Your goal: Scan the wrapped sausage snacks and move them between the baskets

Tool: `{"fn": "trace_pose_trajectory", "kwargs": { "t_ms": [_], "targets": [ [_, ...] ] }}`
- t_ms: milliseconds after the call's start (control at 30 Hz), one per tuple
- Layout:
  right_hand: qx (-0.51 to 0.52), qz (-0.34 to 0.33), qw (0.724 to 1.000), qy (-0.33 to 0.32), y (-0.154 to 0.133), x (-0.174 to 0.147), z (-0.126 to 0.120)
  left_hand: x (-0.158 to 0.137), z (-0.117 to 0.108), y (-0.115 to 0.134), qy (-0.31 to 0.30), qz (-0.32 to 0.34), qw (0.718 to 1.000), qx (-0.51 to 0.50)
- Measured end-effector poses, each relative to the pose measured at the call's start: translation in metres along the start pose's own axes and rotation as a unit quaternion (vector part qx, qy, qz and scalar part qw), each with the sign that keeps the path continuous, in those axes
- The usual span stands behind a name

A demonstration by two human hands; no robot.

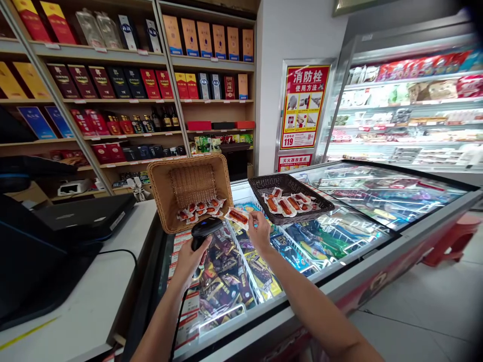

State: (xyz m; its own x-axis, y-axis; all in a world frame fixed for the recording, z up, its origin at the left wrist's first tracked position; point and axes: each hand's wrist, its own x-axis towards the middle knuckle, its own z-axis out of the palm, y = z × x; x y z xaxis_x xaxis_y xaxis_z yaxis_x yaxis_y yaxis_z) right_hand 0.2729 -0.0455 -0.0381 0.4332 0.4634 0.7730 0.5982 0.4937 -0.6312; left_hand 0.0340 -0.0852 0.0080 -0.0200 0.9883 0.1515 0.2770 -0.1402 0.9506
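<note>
My left hand is wrapped round the handle of a black barcode scanner, its head tilted toward the right. Between the fingers of my right hand is the end of a clear-packed sausage, held just right of the scanner. Behind the scanner, a tan wicker basket leans on its side with several packed sausages along its lower wall. To the right, a dark brown woven tray holds more packed sausages. Both stand on the glass top of a chest freezer.
At left, a white counter carries a black till drawer and a dark machine. Shelves of boxed bottles line the back wall. A lit display fridge and a red stool are on the right.
</note>
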Motion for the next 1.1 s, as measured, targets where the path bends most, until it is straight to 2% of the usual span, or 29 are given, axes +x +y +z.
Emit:
{"fn": "trace_pose_trajectory", "kwargs": {
  "t_ms": [100, 200, 300, 400, 467, 567, 667, 733, 767, 833, 900, 933, 1000, 1033, 1100],
  "targets": [
    [0.004, 0.01, 1.0, -0.002, 0.0, 0.001, 0.001, 0.002, 0.002, -0.001, -0.022, -0.018, 0.999, -0.019],
    [0.004, 0.023, 1.0, 0.009, 0.002, 0.007, 0.0, 0.004, 0.002, 0.0, -0.007, -0.031, 0.999, -0.03],
    [-0.02, 0.055, 0.996, 0.071, 0.008, 0.028, -0.012, 0.007, 0.0, 0.001, 0.02, -0.057, 0.997, -0.038],
    [-0.075, 0.122, 0.975, 0.171, 0.022, 0.065, -0.044, 0.011, -0.005, 0.001, 0.021, -0.076, 0.994, -0.072],
    [-0.12, 0.168, 0.952, 0.228, 0.037, 0.093, -0.076, 0.013, -0.009, 0.003, 0.063, -0.078, 0.99, -0.1],
    [-0.189, 0.226, 0.915, 0.275, 0.065, 0.126, -0.125, 0.014, -0.017, 0.011, 0.136, -0.076, 0.978, -0.14],
    [-0.233, 0.284, 0.896, 0.248, 0.093, 0.14, -0.159, 0.016, -0.027, 0.019, 0.206, -0.068, 0.956, -0.199],
    [-0.256, 0.296, 0.898, 0.203, 0.103, 0.141, -0.164, 0.017, -0.034, 0.021, 0.26, -0.066, 0.936, -0.229],
    [-0.277, 0.278, 0.899, 0.193, 0.105, 0.14, -0.161, 0.018, -0.037, 0.021, 0.286, -0.064, 0.925, -0.241],
    [-0.321, 0.198, 0.907, 0.186, 0.099, 0.135, -0.141, 0.018, -0.042, 0.019, 0.328, -0.061, 0.906, -0.261],
    [-0.328, 0.096, 0.926, 0.159, 0.083, 0.126, -0.102, 0.018, -0.043, 0.016, 0.35, -0.057, 0.894, -0.274],
    [-0.311, 0.051, 0.941, 0.123, 0.071, 0.119, -0.077, 0.017, -0.043, 0.015, 0.355, -0.055, 0.892, -0.273],
    [-0.243, -0.023, 0.97, 0.012, 0.042, 0.1, -0.017, 0.014, -0.042, 0.014, 0.355, -0.049, 0.894, -0.269],
    [-0.211, -0.045, 0.975, -0.05, 0.027, 0.088, 0.016, 0.013, -0.041, 0.014, 0.352, -0.05, 0.897, -0.264],
    [-0.181, -0.066, 0.966, -0.171, 0.0, 0.064, 0.08, 0.011, -0.039, 0.013, 0.35, -0.056, 0.9, -0.256]
  ]
}}
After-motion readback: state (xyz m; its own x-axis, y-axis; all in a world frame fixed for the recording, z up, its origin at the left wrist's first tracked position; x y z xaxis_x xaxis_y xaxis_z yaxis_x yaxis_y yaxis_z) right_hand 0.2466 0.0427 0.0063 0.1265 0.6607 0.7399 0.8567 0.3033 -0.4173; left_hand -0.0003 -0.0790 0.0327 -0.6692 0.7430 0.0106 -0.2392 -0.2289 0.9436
